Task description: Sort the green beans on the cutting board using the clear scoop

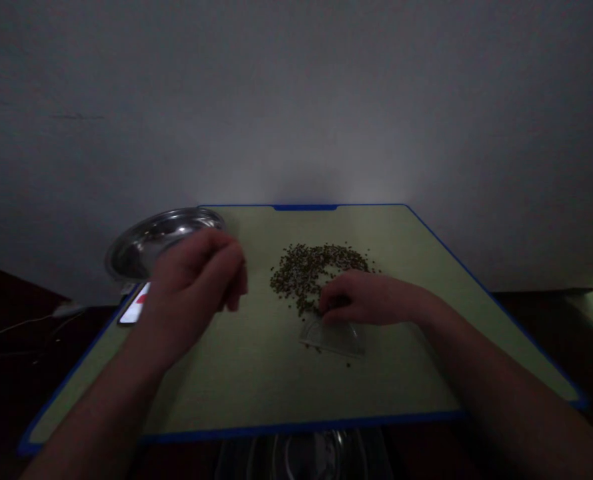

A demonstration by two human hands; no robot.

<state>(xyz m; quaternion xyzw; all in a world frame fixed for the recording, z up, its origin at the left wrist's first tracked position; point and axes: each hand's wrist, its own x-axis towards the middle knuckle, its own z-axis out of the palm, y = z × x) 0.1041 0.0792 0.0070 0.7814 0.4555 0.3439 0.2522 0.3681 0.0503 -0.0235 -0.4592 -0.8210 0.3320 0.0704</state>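
A loose spread of small dark brown and greenish grains (301,270), like beans or seeds, lies mid-table. My right hand (356,298) rests at its near edge, fingers curled and pressed together among the grains; what they pinch is hidden. Just below its thumb lies a clear half-round plastic piece that looks like a protractor (334,338), partly covered by the hand. My left hand (201,280) is raised over the table's left side, its fingers curled closed, and I cannot see what is in them. Behind it stands a shiny metal bowl (141,243), partly hidden.
The pale yellow table (256,373) has a blue rim. A phone (134,305) with a lit screen lies at its left edge below the bowl. A grey wall (296,120) rises behind. Another shiny metal vessel (311,457) shows below the front edge.
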